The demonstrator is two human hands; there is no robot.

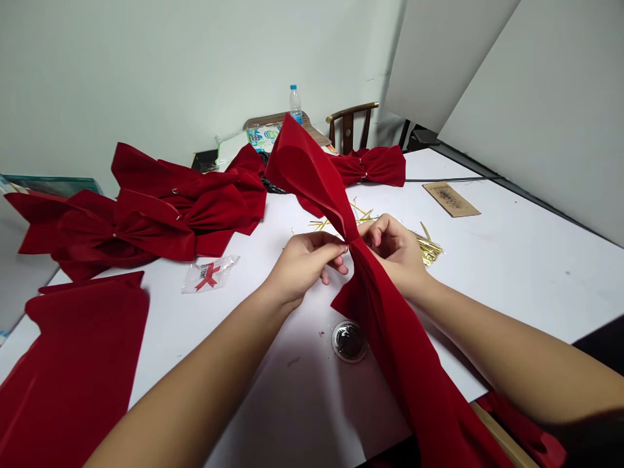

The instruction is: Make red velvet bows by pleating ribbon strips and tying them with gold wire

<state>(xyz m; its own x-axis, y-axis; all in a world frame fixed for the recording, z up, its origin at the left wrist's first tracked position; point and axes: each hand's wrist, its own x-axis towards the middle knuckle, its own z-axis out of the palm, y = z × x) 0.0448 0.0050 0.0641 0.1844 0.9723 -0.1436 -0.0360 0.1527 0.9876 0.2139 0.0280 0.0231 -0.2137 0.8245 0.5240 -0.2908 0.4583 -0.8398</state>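
Note:
A long piece of red velvety fabric (pixel 390 325), gathered into a narrow waist like a bow, stands upright between my hands. My left hand (pixel 307 263) pinches at that waist with thumb and forefinger, where something tiny glints; its other fingers curl loosely. On the far side of the waist is my right hand (pixel 392 250), closed with curled fingers and its fingertips partly hidden behind the cloth. Beyond it lies a bundle of gold twist ties (pixel 429 249), with several loose ties (pixel 363 213) scattered nearby.
Several finished red bows (pixel 146 227) are piled at the left, and another bow (pixel 380 166) lies at the back. Flat red fabric (pixel 82 364), a small plastic bag (pixel 209 274), a round cable grommet (pixel 350 342) and a cardboard piece (pixel 451 199) are on the white table (pixel 526 260).

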